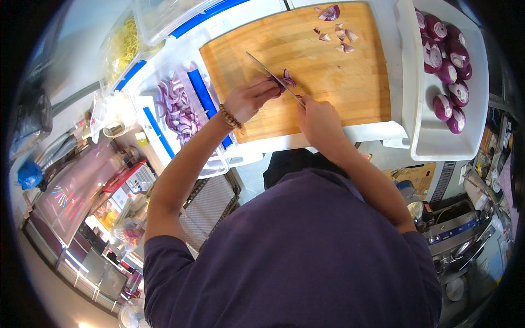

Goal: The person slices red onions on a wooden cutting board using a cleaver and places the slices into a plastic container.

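My right hand [322, 123] is closed around the handle of a kitchen knife [266, 70], whose blade points up and to the left over the wooden cutting board [348, 82]. Pressed to the board beside the blade, my left hand [252, 98] holds a piece of red onion [277, 95], mostly hidden under the fingers. Cut red onion slices [288, 78] lie on the other side of the blade. Onion trimmings [344, 37] and a larger onion end [330, 13] rest near the board's far edge. A beaded bracelet circles my left wrist.
Right of the board, a white plastic tub [434, 147] holds several peeled red onions [457, 53]. On the left stands a clear container with blue clips [209, 166], holding sliced red onion [178, 106]. Behind it are a container of yellow noodles [125, 45] and another lidded clear box [164, 20].
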Motion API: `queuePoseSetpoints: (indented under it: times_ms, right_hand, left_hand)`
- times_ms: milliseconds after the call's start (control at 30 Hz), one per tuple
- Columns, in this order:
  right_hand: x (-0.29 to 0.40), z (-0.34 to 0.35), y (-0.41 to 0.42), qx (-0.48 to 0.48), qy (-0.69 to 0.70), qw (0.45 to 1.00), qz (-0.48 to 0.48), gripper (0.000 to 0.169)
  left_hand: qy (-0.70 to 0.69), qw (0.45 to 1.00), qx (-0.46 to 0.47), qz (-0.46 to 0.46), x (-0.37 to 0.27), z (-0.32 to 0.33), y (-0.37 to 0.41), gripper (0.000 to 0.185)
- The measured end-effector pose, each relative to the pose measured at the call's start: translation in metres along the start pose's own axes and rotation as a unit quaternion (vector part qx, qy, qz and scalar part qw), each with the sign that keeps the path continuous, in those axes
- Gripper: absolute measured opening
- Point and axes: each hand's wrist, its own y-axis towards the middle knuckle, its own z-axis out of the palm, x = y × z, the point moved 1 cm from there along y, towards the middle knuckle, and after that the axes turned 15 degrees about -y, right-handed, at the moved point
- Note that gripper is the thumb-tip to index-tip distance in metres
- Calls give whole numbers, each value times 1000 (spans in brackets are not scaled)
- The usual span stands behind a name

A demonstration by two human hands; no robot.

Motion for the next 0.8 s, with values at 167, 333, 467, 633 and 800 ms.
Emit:
queuePoseSetpoints:
  times_ms: [167, 333, 467, 633, 800]
  right_hand:
    - [2, 7, -13, -13, 18, 1000, 17, 22]
    - [9, 9, 0, -29, -18, 999, 15, 21]
    - [8, 0, -20, 7, -22, 1000, 11, 20]
    - [8, 23, -2, -25, -39, 999, 6, 21]
    - [16, 2, -20, -9, -20, 1000, 10, 22]
  left_hand:
    - [0, 1000, -19, 15, 2, 4, -4, 35]
    - [21, 1000, -12, 7, -4, 0, -6, 35]
    - [22, 999, -34, 24, -1, 4, -11, 36]
    - [35, 999, -30, 27, 0, 3, -11, 35]
    - [37, 997, -63, 23, -3, 7, -15, 35]
